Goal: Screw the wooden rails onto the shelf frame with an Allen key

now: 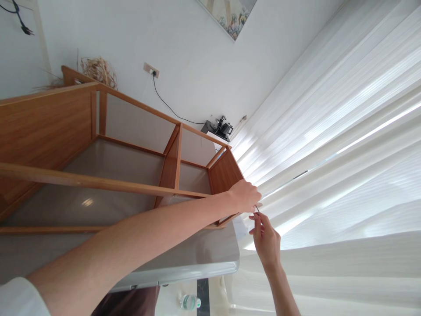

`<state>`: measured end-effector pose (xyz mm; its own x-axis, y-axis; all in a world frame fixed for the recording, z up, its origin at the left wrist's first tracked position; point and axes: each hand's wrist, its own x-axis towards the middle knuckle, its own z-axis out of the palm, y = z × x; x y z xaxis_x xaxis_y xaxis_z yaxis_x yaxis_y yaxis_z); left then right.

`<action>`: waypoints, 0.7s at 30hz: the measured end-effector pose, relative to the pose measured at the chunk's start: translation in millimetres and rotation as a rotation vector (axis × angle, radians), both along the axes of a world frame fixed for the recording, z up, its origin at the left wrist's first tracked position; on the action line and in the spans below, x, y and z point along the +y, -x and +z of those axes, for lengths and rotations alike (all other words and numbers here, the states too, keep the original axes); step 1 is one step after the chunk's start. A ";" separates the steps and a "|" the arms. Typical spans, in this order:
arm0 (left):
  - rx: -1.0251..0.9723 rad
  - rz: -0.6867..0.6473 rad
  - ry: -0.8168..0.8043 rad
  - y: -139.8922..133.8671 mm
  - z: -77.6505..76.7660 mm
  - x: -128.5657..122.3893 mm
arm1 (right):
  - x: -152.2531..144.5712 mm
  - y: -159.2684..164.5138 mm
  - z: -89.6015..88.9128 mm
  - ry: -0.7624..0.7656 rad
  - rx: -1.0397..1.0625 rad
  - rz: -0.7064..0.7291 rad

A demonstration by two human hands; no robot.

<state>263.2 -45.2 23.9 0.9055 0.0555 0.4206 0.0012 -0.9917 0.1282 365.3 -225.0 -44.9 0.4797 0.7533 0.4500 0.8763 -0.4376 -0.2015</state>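
A wooden frame (128,186) with panels and a middle divider lies on a grey glossy table (210,250). My left arm reaches across it, and my left hand (245,195) is closed at the frame's far right end. The fingers are turned away, so what they grip is hidden. Just below, my right hand (268,241) pinches a thin dark metal rod, like a hex key (257,210), between thumb and fingertips. The rod's upper end meets the left hand's fingers.
White curtains (345,175) hang close on the right. A coffee maker (226,128) stands behind the frame, its cord running to a wall outlet (151,70). Dried plant strands (100,71) lie at the back left. A plastic bottle (190,302) is below the table edge.
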 end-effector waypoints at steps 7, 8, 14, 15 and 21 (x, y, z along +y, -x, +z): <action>-0.005 0.002 -0.003 -0.1 -0.9 0.2 | -5.4 -6.2 -8.7 -0.039 -0.083 0.024; -0.007 0.001 -0.004 -0.3 -1.2 0.2 | -7.1 -8.6 -9.7 -0.046 -0.114 0.021; -0.010 -0.001 -0.009 -1.2 -2.4 0.5 | -11.2 -11.8 -5.3 -0.047 -0.275 0.025; -0.008 0.001 -0.007 -1.0 -2.2 0.3 | -10.4 -10.3 -3.4 -0.041 -0.291 0.030; 0.003 0.012 0.000 2.9 0.7 -0.9 | -4.6 -4.7 4.0 -0.033 -0.373 0.038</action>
